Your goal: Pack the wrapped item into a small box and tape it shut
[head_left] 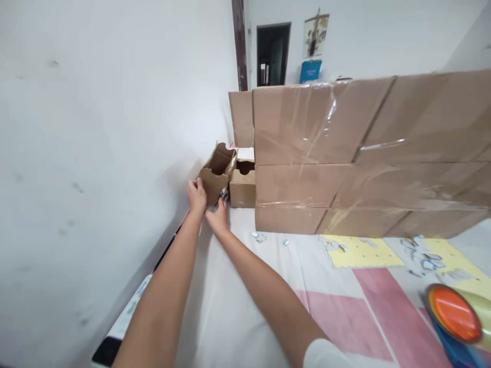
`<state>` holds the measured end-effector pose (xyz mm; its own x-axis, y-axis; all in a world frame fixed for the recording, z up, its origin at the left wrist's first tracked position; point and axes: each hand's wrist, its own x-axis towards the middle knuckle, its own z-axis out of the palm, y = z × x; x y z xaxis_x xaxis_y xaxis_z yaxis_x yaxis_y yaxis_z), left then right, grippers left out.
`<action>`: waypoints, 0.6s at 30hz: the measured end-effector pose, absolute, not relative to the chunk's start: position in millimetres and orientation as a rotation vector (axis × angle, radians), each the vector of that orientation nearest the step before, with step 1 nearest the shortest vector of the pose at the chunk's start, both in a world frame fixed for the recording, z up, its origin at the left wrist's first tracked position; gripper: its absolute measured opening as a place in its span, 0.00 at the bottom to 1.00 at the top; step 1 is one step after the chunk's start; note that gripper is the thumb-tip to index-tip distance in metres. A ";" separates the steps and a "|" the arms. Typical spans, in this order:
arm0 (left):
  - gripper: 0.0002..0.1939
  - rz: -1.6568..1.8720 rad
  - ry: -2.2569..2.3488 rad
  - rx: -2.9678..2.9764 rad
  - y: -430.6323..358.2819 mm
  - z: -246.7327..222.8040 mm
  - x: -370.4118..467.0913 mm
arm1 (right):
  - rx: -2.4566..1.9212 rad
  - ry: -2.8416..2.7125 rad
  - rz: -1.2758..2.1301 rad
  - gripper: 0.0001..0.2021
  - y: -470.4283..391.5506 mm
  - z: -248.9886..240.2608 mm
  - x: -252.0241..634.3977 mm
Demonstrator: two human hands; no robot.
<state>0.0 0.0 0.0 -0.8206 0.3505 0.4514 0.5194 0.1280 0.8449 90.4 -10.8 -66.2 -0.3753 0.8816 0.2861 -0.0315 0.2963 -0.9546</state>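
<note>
**Both hands at the small open box**

At our eleven o'clock, our left hand (pixel 197 196) clamps the tilted, open brown cardboard box (pixel 217 174) by its near wall. Our right hand (pixel 218 216) touches its lower edge; we cannot tell its grip. At two o'clock stands the tape-wrapped stack of large brown cartons (pixel 345 153).

No text, label, brand, number or sign can be read anywhere in the head view. The wall poster (pixel 315 35) and the blue item (pixel 310 70) beneath it (both far off beside the doorway) are too small and blurred to make out. The stacked cardboard boxes (pixel 345 148) show only plain brown sides under clear tape, with 0 printed marks visible.
</note>
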 end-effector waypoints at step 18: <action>0.15 -1.901 -2.098 -0.565 -239.3 -24.0 193.4 | -0.777 -1.698 1.259 0.44 -233.3 -55.6 300.9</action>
<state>193.4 -239.3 -24.0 -0.8924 0.1140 0.4366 0.4457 0.0715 0.8923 300.9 -233.3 -55.6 -0.4358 0.8581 0.2715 -0.0107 0.2967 -0.9549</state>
